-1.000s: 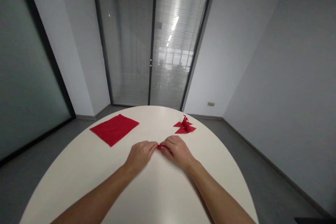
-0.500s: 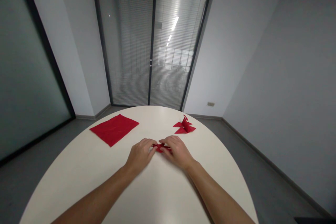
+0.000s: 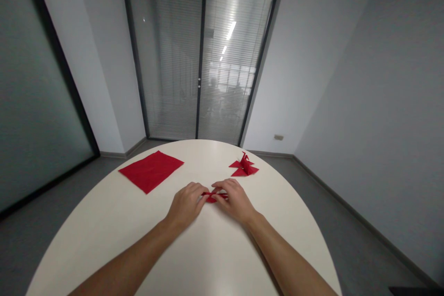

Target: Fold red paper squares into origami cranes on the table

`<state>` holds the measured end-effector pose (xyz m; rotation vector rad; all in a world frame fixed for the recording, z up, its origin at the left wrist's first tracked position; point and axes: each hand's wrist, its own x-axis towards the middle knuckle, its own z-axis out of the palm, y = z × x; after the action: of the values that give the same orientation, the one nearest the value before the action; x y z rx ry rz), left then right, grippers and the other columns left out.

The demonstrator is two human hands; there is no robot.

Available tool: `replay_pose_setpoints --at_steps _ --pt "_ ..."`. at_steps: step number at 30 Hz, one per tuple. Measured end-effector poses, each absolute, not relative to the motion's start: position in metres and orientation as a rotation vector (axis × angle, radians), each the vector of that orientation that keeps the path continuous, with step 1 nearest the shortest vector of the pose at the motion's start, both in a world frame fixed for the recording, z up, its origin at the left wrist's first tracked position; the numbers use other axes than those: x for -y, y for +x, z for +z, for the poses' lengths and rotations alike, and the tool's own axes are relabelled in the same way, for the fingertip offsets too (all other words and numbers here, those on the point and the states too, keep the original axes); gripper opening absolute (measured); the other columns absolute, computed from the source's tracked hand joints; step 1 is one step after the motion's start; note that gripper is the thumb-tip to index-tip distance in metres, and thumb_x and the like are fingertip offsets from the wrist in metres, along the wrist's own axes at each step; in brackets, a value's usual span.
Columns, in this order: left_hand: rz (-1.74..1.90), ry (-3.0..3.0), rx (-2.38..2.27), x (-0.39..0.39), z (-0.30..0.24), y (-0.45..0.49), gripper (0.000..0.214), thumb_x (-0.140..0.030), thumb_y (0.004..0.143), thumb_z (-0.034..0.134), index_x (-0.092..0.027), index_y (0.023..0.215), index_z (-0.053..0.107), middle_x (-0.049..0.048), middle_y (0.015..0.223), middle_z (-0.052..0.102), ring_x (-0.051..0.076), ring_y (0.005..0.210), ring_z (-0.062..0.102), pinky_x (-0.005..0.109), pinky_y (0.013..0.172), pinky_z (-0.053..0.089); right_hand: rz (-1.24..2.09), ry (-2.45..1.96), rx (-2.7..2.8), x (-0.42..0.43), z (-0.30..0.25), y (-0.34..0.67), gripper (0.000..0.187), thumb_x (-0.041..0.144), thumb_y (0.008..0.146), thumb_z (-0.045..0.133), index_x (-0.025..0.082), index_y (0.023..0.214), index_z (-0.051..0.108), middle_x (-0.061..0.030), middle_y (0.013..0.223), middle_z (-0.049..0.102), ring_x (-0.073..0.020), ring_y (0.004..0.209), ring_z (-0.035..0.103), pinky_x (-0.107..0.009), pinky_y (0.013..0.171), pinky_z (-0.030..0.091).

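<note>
A small piece of folded red paper [image 3: 211,199] lies between my hands at the middle of the table. Its left end is pinched by my left hand [image 3: 187,199], thumb in front and fingers behind. My right hand [image 3: 235,198] is closed on the right side of the same paper, thumb and fingertips bent over it. Much of the paper is hidden under the fingers, so its exact folds cannot be made out. Just beyond my right hand stands a finished-looking red origami crane [image 3: 245,167], its wings spread on the tabletop.
A flat sheet of red paper [image 3: 151,171] lies at the far left of the round white table [image 3: 204,254]. The table's curved far edge runs behind the sheet and the crane. Past it are a glass door with blinds [image 3: 201,101] and grey walls.
My right fingers have shifted slightly on the folded paper, and its front part shows a little differently. My left hand, the sheet and the crane have stayed in place.
</note>
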<state>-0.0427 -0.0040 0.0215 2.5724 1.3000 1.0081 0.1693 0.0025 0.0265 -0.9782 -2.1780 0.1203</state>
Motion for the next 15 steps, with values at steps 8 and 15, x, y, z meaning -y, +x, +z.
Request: replay_pose_setpoints --at_steps 8,15 --pt "1.187 2.011 -1.458 -0.009 0.004 -0.043 0.013 -0.03 0.093 0.057 -0.022 0.096 0.066 0.0042 0.092 0.074 0.022 0.085 0.068 0.032 0.078 0.05 0.176 -1.073 1.918 -0.006 0.018 0.172 0.072 0.033 0.085 0.075 0.024 0.147 0.041 -0.0158 0.148 0.05 -0.0312 0.133 0.049 -0.052 0.111 0.04" --pt "1.363 1.549 -1.238 -0.016 0.002 -0.033 0.022 -0.04 0.079 0.064 -0.019 0.086 0.063 0.0054 0.081 0.074 0.022 0.077 0.07 0.032 0.074 0.052 0.93 -1.182 1.513 -0.01 0.001 0.157 0.101 0.042 0.079 0.08 0.02 0.156 0.019 -0.0036 0.092 0.07 -0.0214 0.083 0.067 -0.039 0.082 0.053"
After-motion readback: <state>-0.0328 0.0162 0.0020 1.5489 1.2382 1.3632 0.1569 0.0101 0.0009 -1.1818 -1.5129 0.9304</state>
